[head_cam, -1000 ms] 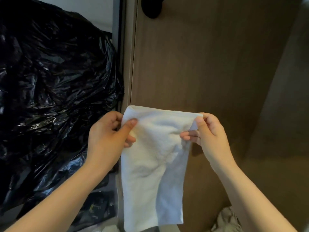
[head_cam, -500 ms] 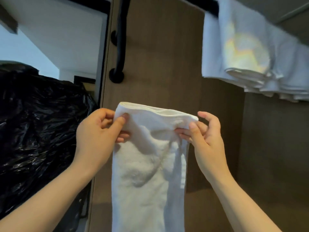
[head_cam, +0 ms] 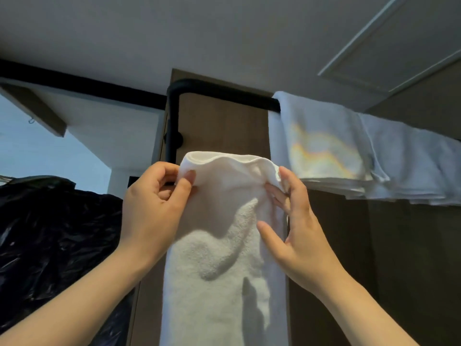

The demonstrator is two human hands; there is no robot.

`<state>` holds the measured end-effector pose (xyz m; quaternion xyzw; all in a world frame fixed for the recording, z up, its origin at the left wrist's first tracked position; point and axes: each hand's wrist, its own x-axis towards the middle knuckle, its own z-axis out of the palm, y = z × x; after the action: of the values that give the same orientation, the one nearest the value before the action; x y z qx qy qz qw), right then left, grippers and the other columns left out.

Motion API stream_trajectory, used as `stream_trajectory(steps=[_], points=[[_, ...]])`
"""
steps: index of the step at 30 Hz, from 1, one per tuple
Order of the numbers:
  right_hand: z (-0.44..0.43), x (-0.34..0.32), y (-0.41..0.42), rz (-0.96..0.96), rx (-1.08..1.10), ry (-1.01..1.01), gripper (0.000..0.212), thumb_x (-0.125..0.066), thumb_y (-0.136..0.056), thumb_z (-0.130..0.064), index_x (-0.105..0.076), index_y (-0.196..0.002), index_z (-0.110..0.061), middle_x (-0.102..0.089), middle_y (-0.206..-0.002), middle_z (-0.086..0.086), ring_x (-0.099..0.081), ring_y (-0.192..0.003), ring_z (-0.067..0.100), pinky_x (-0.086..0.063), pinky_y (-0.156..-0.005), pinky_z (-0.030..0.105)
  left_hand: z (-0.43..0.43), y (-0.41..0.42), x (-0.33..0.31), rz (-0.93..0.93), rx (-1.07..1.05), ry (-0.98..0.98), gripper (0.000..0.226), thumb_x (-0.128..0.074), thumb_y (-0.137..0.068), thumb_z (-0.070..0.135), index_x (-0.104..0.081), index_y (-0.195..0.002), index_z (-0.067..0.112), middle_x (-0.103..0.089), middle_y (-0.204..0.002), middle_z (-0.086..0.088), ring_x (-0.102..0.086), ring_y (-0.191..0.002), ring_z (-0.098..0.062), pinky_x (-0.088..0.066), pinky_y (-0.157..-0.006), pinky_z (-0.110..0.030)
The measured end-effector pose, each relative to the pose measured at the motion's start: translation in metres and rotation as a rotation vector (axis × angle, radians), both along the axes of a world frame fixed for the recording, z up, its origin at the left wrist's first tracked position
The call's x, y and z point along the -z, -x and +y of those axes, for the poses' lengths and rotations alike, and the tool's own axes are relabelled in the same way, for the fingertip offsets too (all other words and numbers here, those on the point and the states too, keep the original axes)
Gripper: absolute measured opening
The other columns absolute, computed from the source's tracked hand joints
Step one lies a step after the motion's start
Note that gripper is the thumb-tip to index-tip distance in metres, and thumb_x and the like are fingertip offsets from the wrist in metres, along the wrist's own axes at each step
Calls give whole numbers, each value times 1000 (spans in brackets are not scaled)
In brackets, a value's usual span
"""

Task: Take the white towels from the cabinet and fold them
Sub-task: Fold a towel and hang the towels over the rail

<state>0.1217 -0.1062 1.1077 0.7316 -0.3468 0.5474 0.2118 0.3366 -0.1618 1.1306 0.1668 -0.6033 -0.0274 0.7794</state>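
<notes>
A white towel [head_cam: 219, 258], folded into a long strip, hangs down in front of me, its top edge level with the black rail. My left hand [head_cam: 152, 208] pinches the top left corner between thumb and fingers. My right hand [head_cam: 296, 221] holds the top right corner with its fingertips, thumb spread out below against the towel's side. More white towels [head_cam: 354, 151] hang folded over the black rail [head_cam: 224, 92] at the upper right, one with a rainbow glare on it.
A wooden cabinet panel [head_cam: 224, 126] stands behind the towel. A black plastic bag [head_cam: 55, 240] bulges at the left. The dark cabinet interior [head_cam: 399, 258] lies at the right, below the hanging towels. A white ceiling fills the top.
The view has tilted upward, bringing the ceiling and the rail of towels into sight. Both hands have raised the towel's top edge, and my right thumb has come off the corner.
</notes>
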Motion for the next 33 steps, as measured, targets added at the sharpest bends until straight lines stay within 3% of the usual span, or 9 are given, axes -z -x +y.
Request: stream_trajectory(steps=[3, 7, 9, 13, 18, 22, 28, 31, 33], points=[[-5, -25, -6, 94, 116, 112, 95, -70, -88, -21, -3, -154, -37, -11, -160, -20, -23, -144, -6, -22, -101, -3, -3, -3, -21, -5, -44, 74, 9, -62, -89, 40, -63, -87, 32, -69, -81, 20, -68, -75, 2, -59, -69, -37], [-16, -61, -12, 169, 180, 285, 98, -74, -86, -22, -7, -157, -22, -9, -163, -3, -18, -150, 16, -27, -116, 27, -12, -8, -56, -37, -76, 198, 15, -58, -93, 40, -62, -97, 26, -64, -86, 24, -62, -80, 11, -55, -64, -22], [-21, -82, -15, 188, 200, 345, 96, -74, -85, -26, -10, -156, -16, -10, -163, 2, -15, -151, 19, -26, -116, 26, -16, -10, -78, -63, -97, 258, 18, -57, -95, 37, -60, -102, 21, -60, -87, 26, -60, -79, 16, -52, -61, -16], [-30, -117, -18, 182, 224, 406, 95, -68, -84, -34, -10, -156, -17, -12, -162, 2, -18, -150, 22, -31, -117, 36, -24, -12, -115, -83, -131, 339, 20, -54, -97, 40, -58, -96, 21, -62, -87, 21, -61, -78, 10, -57, -67, -30], [-33, -155, -13, 158, 206, 479, 94, -69, -81, -35, -14, -156, -15, -18, -159, 10, -16, -151, 23, -35, -114, 39, -24, -11, -151, -35, -118, 441, 31, -52, -94, 42, -58, -87, 13, -70, -81, 0, -70, -77, -18, -55, -69, -46], [-34, -180, -7, 124, 185, 445, 97, -66, -81, -42, -9, -156, -21, -16, -159, -1, -21, -149, 22, -32, -116, 40, -16, 0, -178, -67, -177, 430, 23, -52, -98, 35, -56, -89, 13, -68, -87, 3, -70, -79, -16, -55, -75, -39], [-39, -215, -2, 131, 157, 313, 101, -71, -86, -41, -1, -156, -22, -5, -162, 5, -18, -150, 20, -25, -120, 43, -19, 9, -225, -93, -333, 323, 33, -47, -96, 37, -60, -93, 7, -69, -91, -10, -66, -86, -25, -49, -74, -34], [-36, -228, -6, 148, 330, 230, 96, -65, -88, -50, -1, -156, -27, 11, -164, 3, -27, -147, 21, -29, -117, 35, -26, 11, -231, -154, -404, 249, 39, -46, -94, 43, -55, -115, 10, -64, -110, -15, -62, -101, -32, -48, -87, -40], [-32, -230, -10, 231, 468, 212, 75, -53, -95, -51, -13, -154, -28, 1, -165, 1, -26, -146, 21, -27, -113, 31, -29, 11, -224, -251, -467, 202, 43, -49, -96, 41, -45, -132, 16, -54, -127, -14, -56, -112, -31, -43, -97, -41]])
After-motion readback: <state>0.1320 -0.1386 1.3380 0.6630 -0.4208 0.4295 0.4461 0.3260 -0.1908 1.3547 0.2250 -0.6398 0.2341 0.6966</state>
